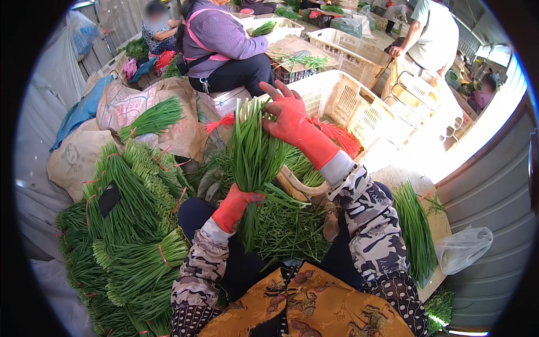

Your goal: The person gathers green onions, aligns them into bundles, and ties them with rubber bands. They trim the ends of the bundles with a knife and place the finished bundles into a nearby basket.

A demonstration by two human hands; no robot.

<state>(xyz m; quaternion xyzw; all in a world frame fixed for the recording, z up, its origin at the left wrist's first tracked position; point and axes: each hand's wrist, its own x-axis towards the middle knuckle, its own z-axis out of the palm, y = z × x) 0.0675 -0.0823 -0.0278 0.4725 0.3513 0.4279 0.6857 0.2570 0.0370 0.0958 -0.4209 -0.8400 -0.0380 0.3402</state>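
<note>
My left hand (236, 207), in a red rubber glove, is closed around a bunch of green garlic chives (256, 156). The bunch stands nearly upright, pale stem ends at the top and leaf tips hanging below the fist. Beside the stem ends is my right hand (290, 116), also red-gloved, its fingers spread. Its thumb side overlaps the stems, but whether it presses on them I cannot tell. Loose chive leaves (290, 231) lie in a heap between my knees. Just beyond are more chives (304, 166) by a curved tan bar (301, 184).
Banded chive bundles (139, 202) are piled at left, with a dark flat piece (109, 199) on top. Another bundle (414, 231) lies on a board at right, near a plastic bag (463, 249). Ahead are red ties (339, 135), a plastic crate (337, 94) and a seated person (219, 38).
</note>
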